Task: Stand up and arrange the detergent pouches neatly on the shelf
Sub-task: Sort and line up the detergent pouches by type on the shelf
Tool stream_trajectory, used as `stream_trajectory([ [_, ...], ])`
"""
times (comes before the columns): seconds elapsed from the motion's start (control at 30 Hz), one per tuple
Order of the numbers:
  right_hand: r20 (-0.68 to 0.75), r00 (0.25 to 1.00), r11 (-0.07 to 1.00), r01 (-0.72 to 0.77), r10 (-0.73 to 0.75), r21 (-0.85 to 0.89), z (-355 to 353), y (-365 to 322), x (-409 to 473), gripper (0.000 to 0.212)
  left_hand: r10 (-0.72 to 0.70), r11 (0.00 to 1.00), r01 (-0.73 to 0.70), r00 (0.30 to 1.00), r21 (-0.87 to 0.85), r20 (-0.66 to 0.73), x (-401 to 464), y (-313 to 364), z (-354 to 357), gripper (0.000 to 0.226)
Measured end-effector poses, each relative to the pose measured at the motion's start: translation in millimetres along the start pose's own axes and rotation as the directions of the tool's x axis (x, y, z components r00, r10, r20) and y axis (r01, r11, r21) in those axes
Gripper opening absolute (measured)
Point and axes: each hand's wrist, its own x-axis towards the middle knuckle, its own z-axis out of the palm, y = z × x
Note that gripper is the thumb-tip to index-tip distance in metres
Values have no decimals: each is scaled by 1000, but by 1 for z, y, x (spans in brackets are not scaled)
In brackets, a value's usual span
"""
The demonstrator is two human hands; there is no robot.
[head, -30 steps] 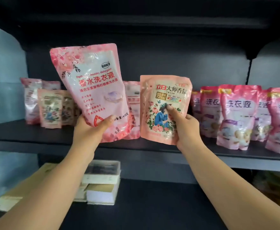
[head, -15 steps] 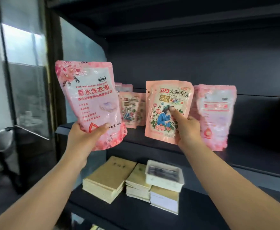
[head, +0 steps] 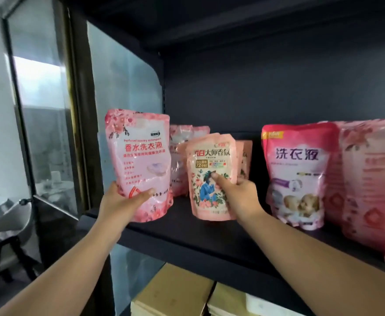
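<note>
On the dark shelf point(head: 187, 233), we hold two detergent pouches upright. Our left hand point(head: 120, 201) has its grip clamped on the tall pink pouch point(head: 139, 160) at the shelf's left end. Our right hand point(head: 239, 197) pinches the smaller floral pouch point(head: 209, 169) just right of it, base at the shelf. Behind both stand more pouches point(head: 187, 142); right of the floral pouch stands a magenta pouch point(head: 298, 169).

Dim, soft-focus view; daylight from left, edges warped.
</note>
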Motion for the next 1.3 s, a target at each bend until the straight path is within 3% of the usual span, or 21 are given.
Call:
stream_trajectory([
  [0.1,60,998,1000,-11,13,-29,-3,8,-1,7,-27,1000,27,998,-4,56,21,-20,6,38],
  [0.3,202,972,966,-62,115,-253,-17,11,-10,33,-40,996,65,934,-57,354,59,-35,17,29],
  [0.37,234,961,940,-66,151,-335,-16,9,-16,29,-43,993,86,894,-76,446,69,-40,16,39],
  [0.47,144,983,886,-36,115,-463,-15,2,-27,23,-58,988,125,847,-92,528,78,-47,15,60],
  [0.6,-37,999,707,-8,-25,-707,-22,-1,-41,34,-30,991,78,915,-104,401,79,-49,19,81],
  [0.67,-204,969,693,-51,-139,-719,-32,0,-44,43,158,987,-146,963,-68,221,73,-49,15,91],
  [0.73,-412,881,729,-124,-231,-674,-51,-2,-44,45,418,908,-417,903,-37,98,56,-45,10,83],
  [0.8,-584,780,805,-188,-226,-562,-73,-4,-43,50,595,804,-592,799,-58,84,35,-40,10,67],
  [0.87,-682,716,895,-195,-150,-401,-87,-5,-44,62,707,705,-705,689,-82,160,12,-31,18,57],
  [0.93,-686,717,914,-186,-125,-361,-92,-4,-44,67,757,628,-773,583,-83,296,-8,-23,29,53],
  [1.1,-616,780,920,-156,-108,-359,-99,-6,-42,52,605,663,-744,463,-88,648,-50,6,66,37],
  [1.3,-559,829,922,-197,-25,-334,-115,-7,-32,67,369,610,-781,426,130,826,-75,17,110,52],
])
